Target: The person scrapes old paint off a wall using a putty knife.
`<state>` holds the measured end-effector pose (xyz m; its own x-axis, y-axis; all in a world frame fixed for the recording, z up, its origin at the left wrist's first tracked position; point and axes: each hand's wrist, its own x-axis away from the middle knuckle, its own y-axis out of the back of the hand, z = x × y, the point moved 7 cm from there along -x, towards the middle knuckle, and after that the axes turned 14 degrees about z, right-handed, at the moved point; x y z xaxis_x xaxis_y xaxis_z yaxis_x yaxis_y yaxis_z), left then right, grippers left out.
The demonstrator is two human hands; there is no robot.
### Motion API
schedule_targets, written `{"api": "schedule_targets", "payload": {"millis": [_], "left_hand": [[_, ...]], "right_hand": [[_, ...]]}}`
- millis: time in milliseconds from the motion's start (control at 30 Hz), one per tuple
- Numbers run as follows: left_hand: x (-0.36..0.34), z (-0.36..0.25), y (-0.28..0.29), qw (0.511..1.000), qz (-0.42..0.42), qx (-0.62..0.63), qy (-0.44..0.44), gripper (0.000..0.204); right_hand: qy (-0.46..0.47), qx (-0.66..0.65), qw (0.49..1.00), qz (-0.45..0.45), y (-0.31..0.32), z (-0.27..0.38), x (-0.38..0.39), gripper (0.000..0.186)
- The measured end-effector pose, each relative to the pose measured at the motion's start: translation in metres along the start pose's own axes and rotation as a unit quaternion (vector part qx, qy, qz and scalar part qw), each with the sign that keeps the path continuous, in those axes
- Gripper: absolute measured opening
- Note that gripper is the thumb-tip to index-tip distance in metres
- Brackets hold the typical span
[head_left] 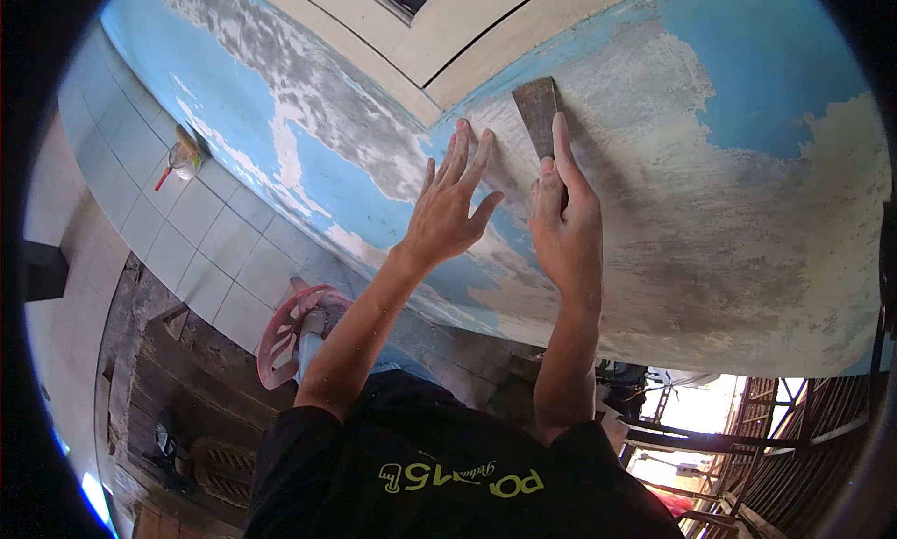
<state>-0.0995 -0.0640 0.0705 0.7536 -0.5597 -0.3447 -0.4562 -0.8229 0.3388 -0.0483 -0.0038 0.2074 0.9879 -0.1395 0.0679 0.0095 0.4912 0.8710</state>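
Note:
My right hand [568,217] is wrapped round the handle of a scraper [539,114], its thumb and forefinger stretched along the tool. The scraper's wide, dark blade lies against the wall [673,203], just below the corner of a cream wooden frame [439,63]. Most of the handle is hidden in the hand. To the left, my left hand [453,203] is open, fingers spread, with its fingertips at the wall below the frame's corner. Around both hands the wall shows bare grey and whitish patches between areas of light blue paint.
A pink plastic chair or stool [290,338] stands at lower left on pale floor tiles [201,249]. Farther left, a clear cup with a red-tipped thing [182,161] sits on the tiles near the wall. Dark wooden planks [196,361] lie at lower left. Bamboo-like poles [785,436] stand at lower right.

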Motion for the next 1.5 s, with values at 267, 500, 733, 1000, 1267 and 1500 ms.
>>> {"api": "schedule_targets", "payload": {"millis": [267,500,733,1000,1267,1500], "left_hand": [[0.003,0.005,0.008,0.999,0.015,-0.035,0.009,0.077],[0.003,0.011,0.008,0.996,0.045,-0.069,0.024,0.077],[0.002,0.013,0.010,0.996,0.042,-0.073,0.024,0.079],[0.004,0.015,0.009,0.995,0.059,-0.077,0.031,0.081],[0.008,0.020,0.007,0.991,0.059,-0.119,0.021,0.083],[0.011,0.032,0.004,0.987,0.043,-0.153,0.029,0.087]], "right_hand": [[0.039,0.063,0.997,-0.006,-0.010,0.017,-0.015,0.048],[-0.022,0.054,0.998,0.014,-0.007,0.013,-0.006,0.050],[0.042,0.095,0.995,-0.010,-0.006,0.010,-0.002,0.051],[-0.024,0.071,0.997,0.034,-0.017,0.000,-0.006,0.051],[0.051,0.060,0.997,-0.016,-0.020,0.000,-0.002,0.050],[0.030,0.042,0.999,0.014,-0.025,-0.006,-0.005,0.050]]}}
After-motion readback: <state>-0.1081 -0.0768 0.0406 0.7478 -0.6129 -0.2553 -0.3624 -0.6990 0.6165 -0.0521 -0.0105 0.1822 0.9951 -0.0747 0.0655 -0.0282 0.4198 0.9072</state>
